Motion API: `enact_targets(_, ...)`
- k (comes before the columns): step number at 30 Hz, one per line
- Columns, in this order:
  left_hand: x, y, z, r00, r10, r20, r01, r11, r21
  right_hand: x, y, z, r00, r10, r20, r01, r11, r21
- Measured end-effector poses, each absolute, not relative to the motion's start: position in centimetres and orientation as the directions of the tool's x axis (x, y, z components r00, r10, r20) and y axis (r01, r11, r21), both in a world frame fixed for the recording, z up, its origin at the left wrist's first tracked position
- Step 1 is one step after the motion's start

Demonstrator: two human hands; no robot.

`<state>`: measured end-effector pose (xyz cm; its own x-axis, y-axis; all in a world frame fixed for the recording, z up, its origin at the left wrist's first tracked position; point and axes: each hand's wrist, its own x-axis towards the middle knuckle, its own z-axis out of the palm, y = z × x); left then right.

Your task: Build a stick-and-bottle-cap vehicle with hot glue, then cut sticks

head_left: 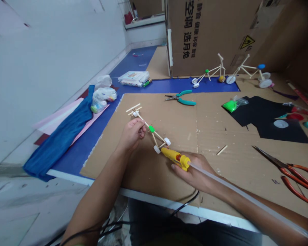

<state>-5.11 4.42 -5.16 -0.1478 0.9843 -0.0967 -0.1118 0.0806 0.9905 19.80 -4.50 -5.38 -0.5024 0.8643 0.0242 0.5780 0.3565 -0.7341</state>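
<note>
My left hand (pixel 133 132) pinches the stick frame of a small wooden-stick tricycle model (pixel 157 135). The model has white wheels at both ends, a green clay lump (pixel 151 128) on its frame and a crossbar of sticks at the far left. My right hand (pixel 195 169) is closed round a yellow hot glue gun (pixel 173 155), with a long clear glue stick (pixel 220 179) running out of its back. The gun's nozzle is by the model's near wheels; whether it touches cannot be made out. My right fingers are partly hidden behind the gun.
Teal-handled pliers (pixel 181 98) lie beyond the model on the cardboard sheet (pixel 143 99). Orange-handled scissors (pixel 290 171) and a loose stick (pixel 222 150) are at right. Two similar stick models (pixel 215 71) (pixel 248 70) stand before a large carton (pixel 213 30). Blue cloth (pixel 64 136) hangs over the left edge.
</note>
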Motion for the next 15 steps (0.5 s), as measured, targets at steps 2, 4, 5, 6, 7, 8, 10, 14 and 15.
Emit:
enact_targets(2, -5.1, 4.3, -5.1, -0.155, 0.984, -0.093, -0.108, 0.077, 0.991, 19.8, -4.5, -5.4, -0.503, 0.864, 0.022, 0.578, 0.355, -0.735)
enact_targets(4, -5.0, 4.3, -5.1, -0.162, 0.982, -0.096, -0.106, 0.079, 0.991, 19.8, -4.5, -5.4, -0.501, 0.865, 0.019, 0.577, 0.350, -0.738)
enact_targets(5, -5.0, 4.2, -5.1, -0.163, 0.981, -0.100, -0.104, 0.084, 0.991, 19.8, -4.5, -5.4, -0.501, 0.865, 0.018, 0.576, 0.349, -0.739)
enact_targets(6, -5.0, 4.2, -5.2, -0.164, 0.981, -0.105, -0.101, 0.089, 0.991, 19.8, -4.5, -5.5, -0.500, 0.866, 0.019, 0.577, 0.349, -0.739)
enact_targets(7, -5.1, 4.2, -5.2, -0.166, 0.980, -0.108, -0.098, 0.093, 0.991, 19.8, -4.5, -5.5, -0.498, 0.867, 0.021, 0.577, 0.349, -0.738)
enact_targets(8, -5.1, 4.3, -5.2, -0.169, 0.980, -0.110, -0.093, 0.095, 0.991, 19.9, -4.5, -5.5, -0.495, 0.868, 0.021, 0.579, 0.348, -0.737)
enact_targets(10, -5.3, 4.2, -5.3, -0.182, 0.977, -0.109, -0.079, 0.096, 0.992, 19.8, -4.5, -5.4, -0.490, 0.872, 0.012, 0.588, 0.341, -0.733)
enact_targets(14, -5.6, 2.7, -5.1, -0.223, 0.970, -0.098, 0.021, 0.105, 0.994, 19.7, -4.5, -5.3, -0.501, 0.866, -0.007, 0.601, 0.342, -0.722)
enact_targets(15, -5.5, 1.9, -5.0, -0.229, 0.970, -0.086, 0.077, 0.106, 0.991, 19.7, -4.5, -5.2, -0.503, 0.864, -0.003, 0.602, 0.348, -0.718)
